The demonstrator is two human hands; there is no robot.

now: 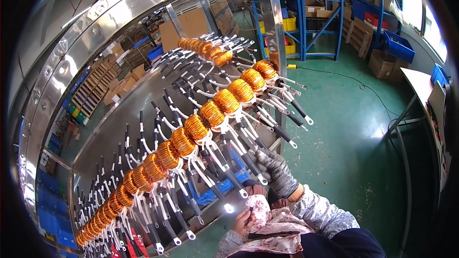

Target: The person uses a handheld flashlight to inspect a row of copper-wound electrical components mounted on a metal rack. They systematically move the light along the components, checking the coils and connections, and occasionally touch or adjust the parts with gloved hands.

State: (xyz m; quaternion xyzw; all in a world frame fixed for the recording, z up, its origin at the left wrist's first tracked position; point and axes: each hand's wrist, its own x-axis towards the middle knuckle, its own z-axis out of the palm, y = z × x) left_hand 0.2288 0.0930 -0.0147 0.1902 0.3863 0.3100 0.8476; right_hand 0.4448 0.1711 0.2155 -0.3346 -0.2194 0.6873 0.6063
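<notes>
The right hand (276,171), in a grey knit glove, is closing its fingers around the black-sleeved lead ends (256,160) that are hanging off the row of copper coils (210,114); the grip is pressed together on the sleeves, pinching a small bunch of them just below the white insulated parts; the left hand (243,220), bare, is pinching a small dark tool (249,216) low in the view, its tip sitting just beside a brightly glinting ring terminal (229,207); whether the tip is touching that terminal, I cannot tell.

The coils are sitting side by side on a long rail that is running from lower left to upper right, inside a shiny metal frame (71,57); each one is fanning out white and black leads that are ending in ring terminals; a second short group of coils (205,48) is sitting further up.

By my judgement the step in hand is working along the lead ends one by one, the right hand steadying a bunch while the left is attending to a single terminal; the next move is likely calling for a steady hold on the sleeves and a careful placing of the tool, since the neighbouring leads are crowding close and tangle easily.

Beyond the frame, blue shelving (325,14) with red and yellow bins and cardboard boxes is standing on a green floor (344,134).
</notes>
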